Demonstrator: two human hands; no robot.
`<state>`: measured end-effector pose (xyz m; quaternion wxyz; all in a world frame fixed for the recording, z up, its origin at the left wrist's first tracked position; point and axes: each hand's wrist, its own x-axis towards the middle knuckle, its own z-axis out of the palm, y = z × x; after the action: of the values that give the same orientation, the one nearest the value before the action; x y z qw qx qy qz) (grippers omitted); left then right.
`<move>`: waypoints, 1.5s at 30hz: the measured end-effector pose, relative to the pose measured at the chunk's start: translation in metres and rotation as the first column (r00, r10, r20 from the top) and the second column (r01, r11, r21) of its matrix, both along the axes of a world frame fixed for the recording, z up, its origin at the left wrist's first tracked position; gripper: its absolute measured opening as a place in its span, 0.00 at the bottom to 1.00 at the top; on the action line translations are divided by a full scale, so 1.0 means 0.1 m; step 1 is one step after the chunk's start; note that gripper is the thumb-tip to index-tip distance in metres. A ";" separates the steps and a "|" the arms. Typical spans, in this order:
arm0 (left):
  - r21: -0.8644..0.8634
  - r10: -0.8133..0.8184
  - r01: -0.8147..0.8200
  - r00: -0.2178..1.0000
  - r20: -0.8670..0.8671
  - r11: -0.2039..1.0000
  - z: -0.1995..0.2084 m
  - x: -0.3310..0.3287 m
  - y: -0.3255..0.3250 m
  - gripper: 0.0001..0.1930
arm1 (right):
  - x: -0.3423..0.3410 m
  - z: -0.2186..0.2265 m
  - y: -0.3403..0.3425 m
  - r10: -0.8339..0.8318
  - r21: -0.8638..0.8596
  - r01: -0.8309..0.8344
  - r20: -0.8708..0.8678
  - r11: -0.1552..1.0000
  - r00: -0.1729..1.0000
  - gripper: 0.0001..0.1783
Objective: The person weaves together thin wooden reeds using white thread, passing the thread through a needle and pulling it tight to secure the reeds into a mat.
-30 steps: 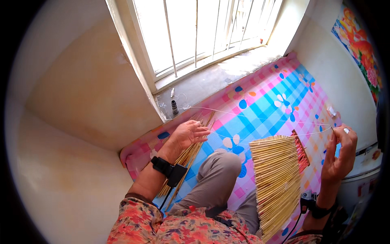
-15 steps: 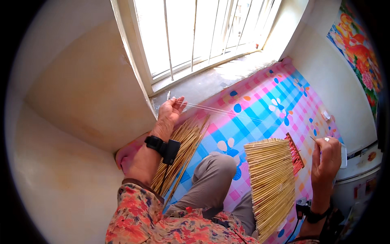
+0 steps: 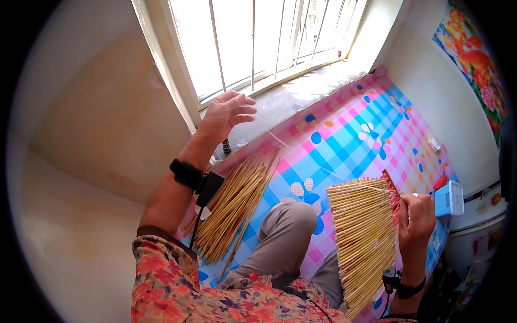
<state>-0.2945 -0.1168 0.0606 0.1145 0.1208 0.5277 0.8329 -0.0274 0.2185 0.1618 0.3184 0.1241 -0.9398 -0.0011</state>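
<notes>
Raised before the window sill, my left hand [image 3: 229,113] has bent fingers closed on a thin white thread [image 3: 280,141]. The thread hangs slack and runs across toward the reed mat [image 3: 360,231], a panel of straw-coloured sticks bound side by side, lying by my right leg. At the mat's right edge is a red-bound strip [image 3: 395,207] with a thin brown stick along it. My right hand [image 3: 417,218], with a pale ring or band on a finger, pinches beside this edge. What lies between its fingertips is too small to make out.
Loose sticks [image 3: 231,204] lie in a pile below my left forearm. A light blue box [image 3: 448,199] stands beyond my right hand, with a red bundle [image 3: 440,182] beside it. The barred window [image 3: 269,43] and its sill [image 3: 293,102] border the checked, flowered sheet [image 3: 350,145].
My left hand has risen, and the thread, taut before, now sags. My right hand has moved down and left to the mat's red edge. The blue box shows more fully.
</notes>
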 end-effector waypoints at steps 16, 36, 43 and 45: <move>0.164 0.198 -0.141 0.889 -0.413 0.976 1.31 0.75 -0.54 0.07 | 0.42 -0.03 0.13 -0.080 -0.045 0.076 -0.112 0.996 0.990 0.07; 0.272 0.087 0.057 0.868 -0.488 0.961 1.81 1.56 -0.10 0.07 | 1.37 -0.37 0.53 -0.303 -0.150 0.289 -0.084 0.946 0.949 0.08; 0.361 0.140 -0.145 0.989 0.040 0.921 0.50 1.62 -0.19 0.05 | 1.62 -0.68 0.70 -0.347 -0.132 0.346 0.013 0.929 0.938 0.06; 0.381 0.163 -0.229 0.967 0.198 0.896 -0.06 1.53 -0.20 0.04 | 1.67 -0.80 0.78 -0.363 -0.117 0.368 0.056 0.923 0.930 0.06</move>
<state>-0.1418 -0.1369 0.0550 0.0448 0.0202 0.3445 0.9375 0.1395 0.2963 0.0821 0.3041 -0.0736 -0.9498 0.0008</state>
